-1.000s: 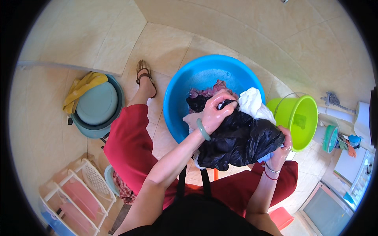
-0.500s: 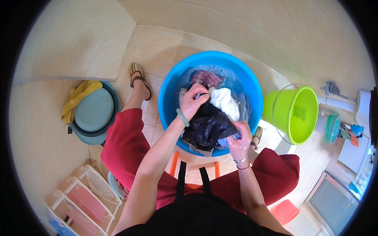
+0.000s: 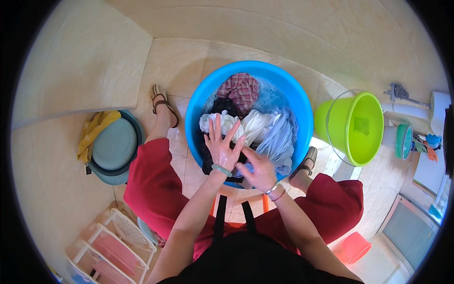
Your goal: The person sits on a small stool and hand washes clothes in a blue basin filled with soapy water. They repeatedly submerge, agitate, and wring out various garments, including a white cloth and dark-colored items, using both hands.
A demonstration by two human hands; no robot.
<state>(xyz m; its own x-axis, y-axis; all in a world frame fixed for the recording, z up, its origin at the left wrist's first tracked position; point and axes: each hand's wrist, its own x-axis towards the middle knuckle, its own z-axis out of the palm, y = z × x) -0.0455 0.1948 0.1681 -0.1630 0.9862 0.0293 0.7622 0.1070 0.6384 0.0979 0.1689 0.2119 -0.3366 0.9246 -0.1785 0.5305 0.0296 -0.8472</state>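
Observation:
A round blue basin [image 3: 306, 113] stands between my feet with wet laundry and sudsy water in it. My left hand [image 3: 223, 147], a pale green bangle at its wrist, is spread open over the white cloth [image 3: 255, 125] and black cloth [image 3: 206, 158], palm down or nearly so. Close beside its thumb is my right hand [image 3: 259, 170], slightly blurred, with index finger and thumb apart and nothing seen between them. A light blue garment [image 3: 283, 142] fills the basin's right side. At the far side lies a reddish plaid cloth [image 3: 240, 92].
A lime-green bucket [image 3: 340, 128] with a wire handle stands right of the basin. Stacked grey-green basins [image 3: 113, 144] with a yellow cloth [image 3: 97, 132] are at left. A white rack [image 3: 111, 246] sits lower left, a pink bucket [image 3: 355, 247] lower right.
Both hands have let go of the black cloth, which now lies lower in the basin. The left hand has spread its fingers, and the right has moved left beside it. More light blue and plaid cloth shows.

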